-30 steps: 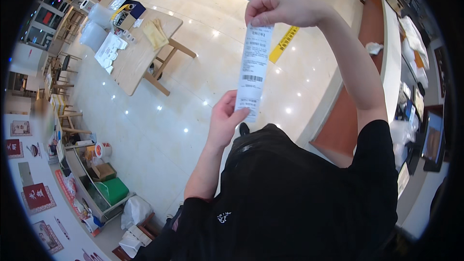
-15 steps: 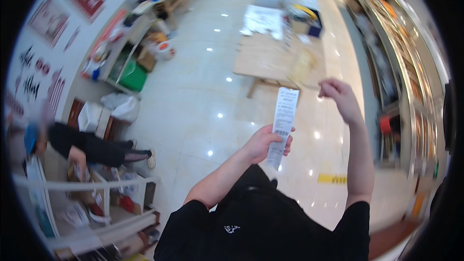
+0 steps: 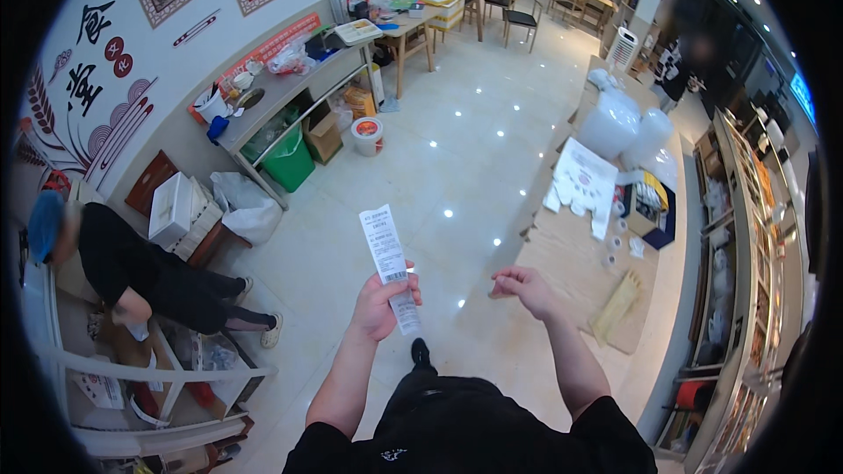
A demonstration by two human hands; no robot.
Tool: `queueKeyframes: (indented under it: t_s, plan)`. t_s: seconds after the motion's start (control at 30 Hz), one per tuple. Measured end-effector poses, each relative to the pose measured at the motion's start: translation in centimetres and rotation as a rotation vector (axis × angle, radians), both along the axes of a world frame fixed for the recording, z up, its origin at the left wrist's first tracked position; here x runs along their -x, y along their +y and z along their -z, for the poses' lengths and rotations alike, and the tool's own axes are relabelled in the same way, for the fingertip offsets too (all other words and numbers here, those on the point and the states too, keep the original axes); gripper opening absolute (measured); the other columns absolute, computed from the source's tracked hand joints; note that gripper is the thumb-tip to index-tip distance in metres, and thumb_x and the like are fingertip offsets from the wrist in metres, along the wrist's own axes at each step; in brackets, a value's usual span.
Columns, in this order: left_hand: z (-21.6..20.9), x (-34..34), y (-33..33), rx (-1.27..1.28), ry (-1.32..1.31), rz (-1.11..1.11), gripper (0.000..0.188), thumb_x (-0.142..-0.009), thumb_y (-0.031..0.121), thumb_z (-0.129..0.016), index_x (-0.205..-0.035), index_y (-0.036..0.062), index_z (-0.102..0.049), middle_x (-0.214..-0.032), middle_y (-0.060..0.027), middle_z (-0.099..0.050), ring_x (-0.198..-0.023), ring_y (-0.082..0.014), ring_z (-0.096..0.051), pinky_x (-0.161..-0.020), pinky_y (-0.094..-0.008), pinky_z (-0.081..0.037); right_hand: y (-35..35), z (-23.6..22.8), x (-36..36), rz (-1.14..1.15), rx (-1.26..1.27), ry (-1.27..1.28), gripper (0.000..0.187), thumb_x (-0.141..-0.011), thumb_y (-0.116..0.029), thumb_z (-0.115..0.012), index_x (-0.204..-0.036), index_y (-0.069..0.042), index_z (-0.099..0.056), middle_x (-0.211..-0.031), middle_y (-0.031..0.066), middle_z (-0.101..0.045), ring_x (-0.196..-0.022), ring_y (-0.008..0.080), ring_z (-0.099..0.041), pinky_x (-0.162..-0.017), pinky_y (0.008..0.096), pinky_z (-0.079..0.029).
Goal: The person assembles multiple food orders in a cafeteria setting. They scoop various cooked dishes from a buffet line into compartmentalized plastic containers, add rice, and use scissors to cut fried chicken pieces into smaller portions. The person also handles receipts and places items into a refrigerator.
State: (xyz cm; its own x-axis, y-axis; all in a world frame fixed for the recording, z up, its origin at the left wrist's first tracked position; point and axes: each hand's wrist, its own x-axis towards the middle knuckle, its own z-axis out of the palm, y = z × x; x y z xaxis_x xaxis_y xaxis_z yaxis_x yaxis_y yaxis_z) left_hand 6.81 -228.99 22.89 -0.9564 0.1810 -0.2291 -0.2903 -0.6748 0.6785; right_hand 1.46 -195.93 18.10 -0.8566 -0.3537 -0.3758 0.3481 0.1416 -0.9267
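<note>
A long white paper receipt (image 3: 381, 241) with printed lines and a barcode is gripped in my left hand (image 3: 379, 303). The thumb lies across the front of the paper, and the strip's lower end hangs below the fingers. To the right, my right hand (image 3: 524, 291) is raised in the air, its fingers loosely bent and the thumb a little apart, with nothing visible between them. It is nearest to the edge of a light wooden table (image 3: 562, 254) and touches nothing.
The table bears white plastic bags (image 3: 584, 177), a dark box (image 3: 652, 211) and a yellow glove (image 3: 617, 305). Shelving (image 3: 746, 298) lines the right. At left, a person in black (image 3: 158, 276) bends over a white rack (image 3: 176, 369). A green bin (image 3: 288, 161) and white bucket (image 3: 368, 137) stand beyond.
The view has swung to the right and lifted, bringing more of the table and room into sight. My left hand still holds the receipt; my right hand has lowered and its fingers have loosened.
</note>
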Motion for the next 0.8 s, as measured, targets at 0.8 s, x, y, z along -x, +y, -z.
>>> queueKeyframes:
  t_s: [0.8]
  plan:
    - [4.8,73.7,-10.9,-0.081,-0.136,-0.217,0.027,-0.094,0.011,-0.059,-0.120,0.0069,-0.053,-0.091,-0.0051,-0.059,-0.071,-0.0151,-0.058,-0.067,-0.0332,-0.049,-2.4,4.0,72.6,0.221,0.093,-0.090,0.019,-0.099,-0.017,-0.061,-0.105,0.001,-0.067,-0.088,0.0061,-0.067,-0.082,0.0151,-0.067,-0.079,0.0277,-0.054]
